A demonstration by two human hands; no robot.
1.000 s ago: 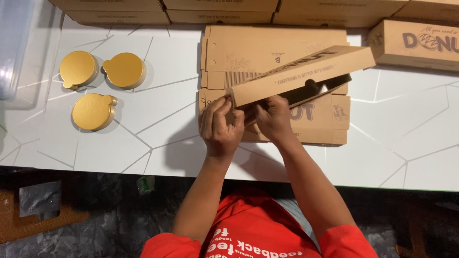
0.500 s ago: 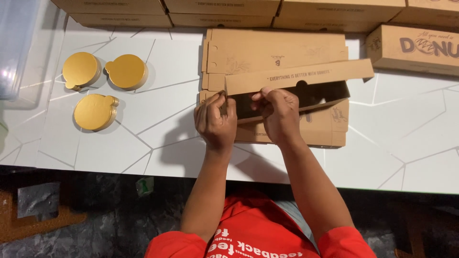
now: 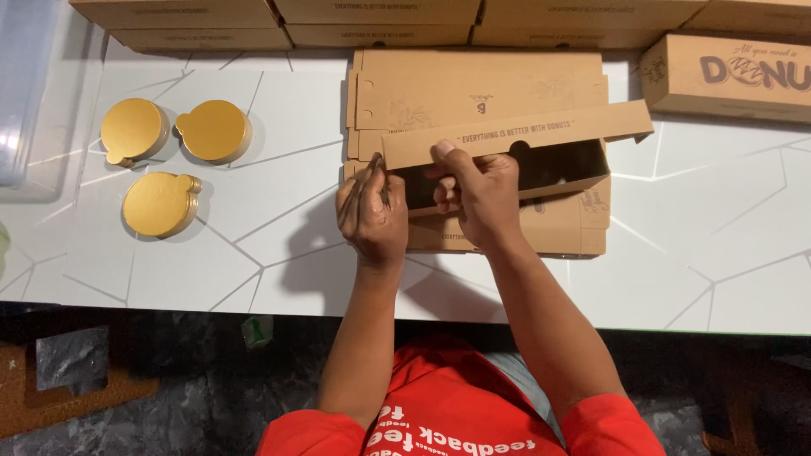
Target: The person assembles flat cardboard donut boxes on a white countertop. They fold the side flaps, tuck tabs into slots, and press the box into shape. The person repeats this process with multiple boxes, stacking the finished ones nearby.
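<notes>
A long brown cardboard box [image 3: 541, 160] stands half opened on a stack of flat box blanks [image 3: 473, 93] in the middle of the white table [image 3: 253, 279]. My left hand [image 3: 372, 215] grips the box's left end flap. My right hand [image 3: 473, 190] holds the box's near wall, thumb up against the raised long panel. The box's dark inside shows to the right of my right hand.
Three stacks of round gold cake boards [image 3: 133, 131] [image 3: 213, 131] [image 3: 160, 204] lie at the left. Folded brown boxes [image 3: 372, 13] line the far edge, one printed box [image 3: 726, 76] at the far right. A clear plastic bin [image 3: 21, 84] sits at the far left.
The box has gone from a tilted flat sleeve to an opened-up shape lying square on the stack. Both hands have shifted onto its left end.
</notes>
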